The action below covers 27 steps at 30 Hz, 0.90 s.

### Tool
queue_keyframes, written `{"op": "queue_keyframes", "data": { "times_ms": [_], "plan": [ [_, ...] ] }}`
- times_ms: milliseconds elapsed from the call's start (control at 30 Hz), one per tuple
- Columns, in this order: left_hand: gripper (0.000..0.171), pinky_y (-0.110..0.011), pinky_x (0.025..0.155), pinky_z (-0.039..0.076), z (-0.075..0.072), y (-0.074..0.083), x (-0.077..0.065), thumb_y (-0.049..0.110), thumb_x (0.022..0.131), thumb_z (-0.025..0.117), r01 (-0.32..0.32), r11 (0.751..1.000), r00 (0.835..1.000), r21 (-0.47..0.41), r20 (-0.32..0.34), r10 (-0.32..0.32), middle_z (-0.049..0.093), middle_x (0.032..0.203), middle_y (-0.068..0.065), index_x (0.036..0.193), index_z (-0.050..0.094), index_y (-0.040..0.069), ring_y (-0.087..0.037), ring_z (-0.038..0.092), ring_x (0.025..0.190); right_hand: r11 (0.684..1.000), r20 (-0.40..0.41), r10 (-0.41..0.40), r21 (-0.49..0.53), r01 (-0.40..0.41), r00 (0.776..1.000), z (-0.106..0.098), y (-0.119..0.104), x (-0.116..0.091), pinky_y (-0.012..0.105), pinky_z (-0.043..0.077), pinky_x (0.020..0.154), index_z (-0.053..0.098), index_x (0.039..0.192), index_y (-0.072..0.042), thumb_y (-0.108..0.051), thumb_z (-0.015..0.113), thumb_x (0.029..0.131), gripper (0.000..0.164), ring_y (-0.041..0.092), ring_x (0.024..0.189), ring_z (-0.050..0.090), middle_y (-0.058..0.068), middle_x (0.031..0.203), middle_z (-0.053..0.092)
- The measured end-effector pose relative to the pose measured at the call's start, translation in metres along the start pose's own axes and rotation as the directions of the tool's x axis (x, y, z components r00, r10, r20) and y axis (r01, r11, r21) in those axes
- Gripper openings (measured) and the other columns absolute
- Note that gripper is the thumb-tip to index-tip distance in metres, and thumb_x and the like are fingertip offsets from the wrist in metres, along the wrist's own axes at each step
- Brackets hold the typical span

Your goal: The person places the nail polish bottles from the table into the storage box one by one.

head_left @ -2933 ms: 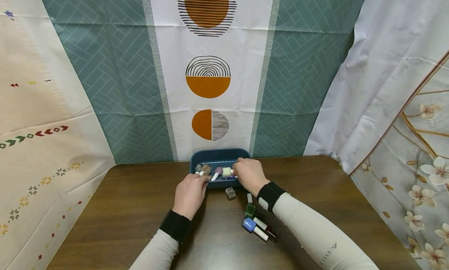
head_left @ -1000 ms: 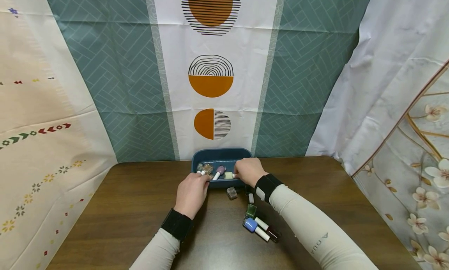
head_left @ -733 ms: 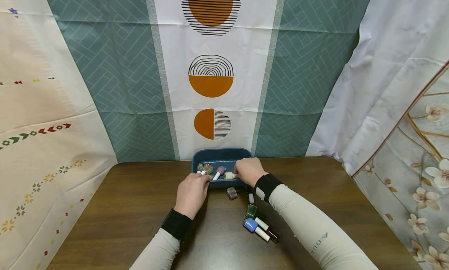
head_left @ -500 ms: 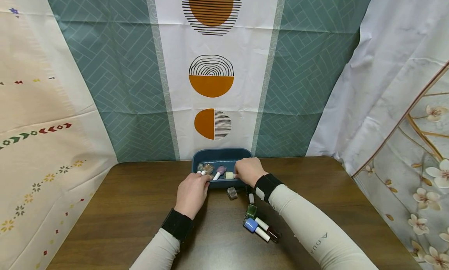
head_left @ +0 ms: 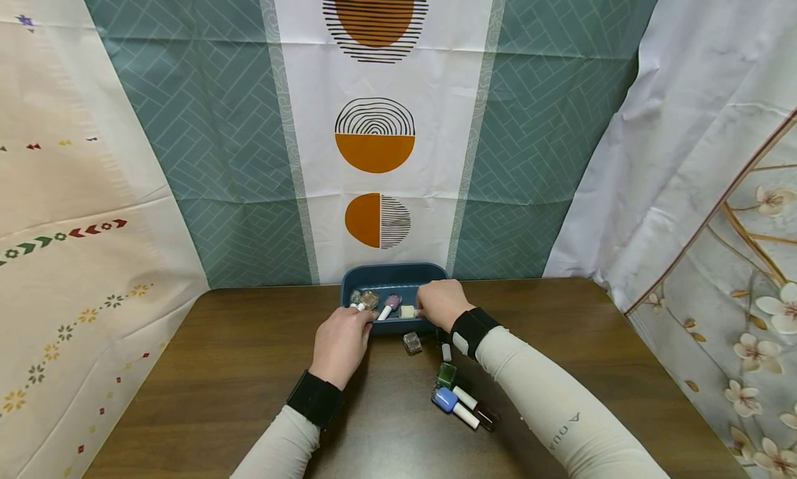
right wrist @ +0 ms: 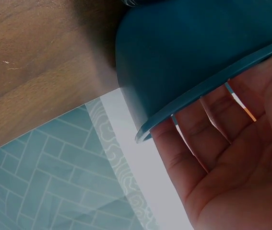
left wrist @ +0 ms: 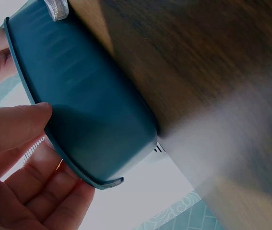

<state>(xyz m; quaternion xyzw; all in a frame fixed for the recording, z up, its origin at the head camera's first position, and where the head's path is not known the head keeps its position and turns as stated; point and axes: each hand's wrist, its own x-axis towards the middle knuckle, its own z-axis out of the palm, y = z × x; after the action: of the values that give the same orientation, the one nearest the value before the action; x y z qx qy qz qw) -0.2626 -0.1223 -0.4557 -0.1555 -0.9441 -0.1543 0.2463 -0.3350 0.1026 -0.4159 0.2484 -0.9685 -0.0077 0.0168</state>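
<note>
Fingers of the left hand [head_left: 339,344] bend over the near rim of the blue bin [left wrist: 97,105], and those of the right hand [head_left: 443,304] dip behind it with narrow gaps between them, close to the pale yellow nail polish bottle [head_left: 407,312] — the tips are hidden, so whether either hand holds anything cannot be told. Arranging the bottles inside seems the step in hand, the mauve nail polish bottle [head_left: 393,301] lying there too; the next move probably calls for a fingertip pinch on one — the green bottle [head_left: 445,374] and blue bottle [head_left: 445,399] lie outside on the wooden table [head_left: 249,375].
</note>
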Motion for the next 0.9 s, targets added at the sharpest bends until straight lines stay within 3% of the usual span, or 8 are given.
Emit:
{"op": "queue_keyframes", "data": {
  "times_ms": [200,400,733,900],
  "plan": [
    [0.012,-0.044,0.07,0.059,0.0001,0.0001,-0.0001,0.009,0.093,0.089,0.006,1.0,1.0,0.0,0.003,-0.006,0.076,0.089,-0.004,0.104,0.087,0.014,-0.027,0.07,0.086,1.0,-0.002,-0.008,-0.003,0.008,1.0,-0.0006,-0.0003,-0.0004,0.034,0.039,0.059,0.08,0.07,-0.018,-0.03,0.087,0.097,0.031,0.013,0.057,0.045,-0.009,0.055,0.046],
    [0.012,-0.043,0.07,0.059,-0.0002,0.0,-0.0003,0.009,0.094,0.089,0.006,1.0,1.0,0.003,0.008,-0.006,0.076,0.089,-0.004,0.104,0.087,0.014,-0.026,0.07,0.086,1.0,-0.001,-0.005,-0.006,0.005,1.0,-0.0015,-0.0008,-0.0004,0.035,0.041,0.059,0.078,0.068,-0.019,-0.03,0.087,0.098,0.033,0.013,0.057,0.048,-0.009,0.056,0.049],
    [0.011,-0.043,0.069,0.058,-0.001,0.0003,0.0007,0.01,0.094,0.089,0.0,1.0,1.0,0.005,0.002,0.0,0.075,0.089,-0.004,0.103,0.087,0.014,-0.026,0.07,0.085,1.0,0.009,-0.006,-0.022,0.006,1.0,-0.0019,0.0004,0.0004,0.032,0.034,0.057,0.056,0.055,-0.023,-0.031,0.086,0.099,0.053,0.012,0.055,0.04,-0.009,0.053,0.036],
    [0.011,-0.043,0.069,0.058,-0.001,0.0002,0.0004,0.009,0.093,0.089,-0.005,1.0,1.0,0.007,-0.004,0.005,0.076,0.089,-0.004,0.103,0.087,0.014,-0.026,0.07,0.085,1.0,-0.001,-0.006,-0.006,0.006,1.0,-0.0024,0.0001,0.0002,0.033,0.038,0.057,0.066,0.058,-0.022,-0.03,0.087,0.098,0.045,0.013,0.055,0.045,-0.009,0.053,0.043]
  ]
}}
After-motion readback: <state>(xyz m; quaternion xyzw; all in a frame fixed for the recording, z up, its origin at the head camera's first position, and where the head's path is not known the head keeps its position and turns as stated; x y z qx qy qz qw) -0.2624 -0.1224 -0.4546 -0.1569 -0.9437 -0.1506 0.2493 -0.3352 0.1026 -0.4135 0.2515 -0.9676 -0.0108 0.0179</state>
